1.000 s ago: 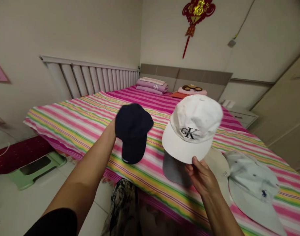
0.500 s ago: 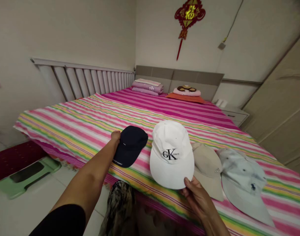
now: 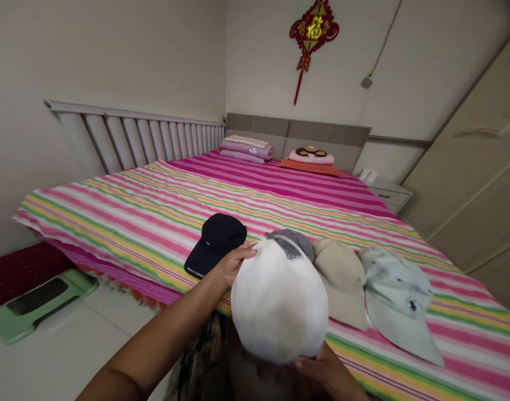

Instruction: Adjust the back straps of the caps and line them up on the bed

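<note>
A white baseball cap is held up close to me above the bed's near edge, its crown facing the camera. My left hand grips the cap's upper left edge with closed fingers. At the lower right edge, my right hand also closes on it, its fingertips partly hidden. Just left of the white cap lies a navy cap on the bed. Behind it a grey cap with lettering shows in part. To the right rest a beige cap and a pale blue cap with a small dark emblem.
A striped sheet covers the bed. Folded purple bedding and a pink pillow sit by the headboard. On the floor at left stands a green stool. A white nightstand is at far right.
My left hand has left the navy cap and taken hold of the white cap. The white cap has come nearer and turned, hiding its front letters. The grey cap behind is now uncovered.
</note>
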Demonstrator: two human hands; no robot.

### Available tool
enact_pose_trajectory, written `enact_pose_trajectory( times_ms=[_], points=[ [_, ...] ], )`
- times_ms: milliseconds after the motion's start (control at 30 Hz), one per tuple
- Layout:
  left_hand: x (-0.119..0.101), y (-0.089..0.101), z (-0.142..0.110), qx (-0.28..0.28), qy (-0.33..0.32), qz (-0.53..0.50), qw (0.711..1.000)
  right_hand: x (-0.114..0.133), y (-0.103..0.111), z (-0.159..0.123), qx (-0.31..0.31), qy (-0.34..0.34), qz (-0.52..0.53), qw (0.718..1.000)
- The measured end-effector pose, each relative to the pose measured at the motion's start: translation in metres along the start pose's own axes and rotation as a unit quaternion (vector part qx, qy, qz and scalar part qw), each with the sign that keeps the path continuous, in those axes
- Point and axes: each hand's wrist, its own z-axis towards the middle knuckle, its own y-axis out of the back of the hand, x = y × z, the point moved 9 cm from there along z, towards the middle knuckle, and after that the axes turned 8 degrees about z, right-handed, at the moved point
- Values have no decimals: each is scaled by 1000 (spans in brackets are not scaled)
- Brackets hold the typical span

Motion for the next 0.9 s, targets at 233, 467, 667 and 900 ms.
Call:
enact_pose_trajectory(
  times_ms=[233, 467, 667, 900],
  points=[
    [23, -42, -18, 9, 42, 47, 998, 76, -11, -16, -18, 87, 74, 993],
    [38, -59, -27, 10, 133, 149, 980, 77, -15, -5, -80, 96, -5, 992],
    [43, -63, -27, -26, 138, 144, 980, 74, -12, -5, -75, 89, -32, 993],
    [37, -58, -30, -49, 78, 86, 992, 76, -12, -2, -77, 122, 157, 977]
  ],
)
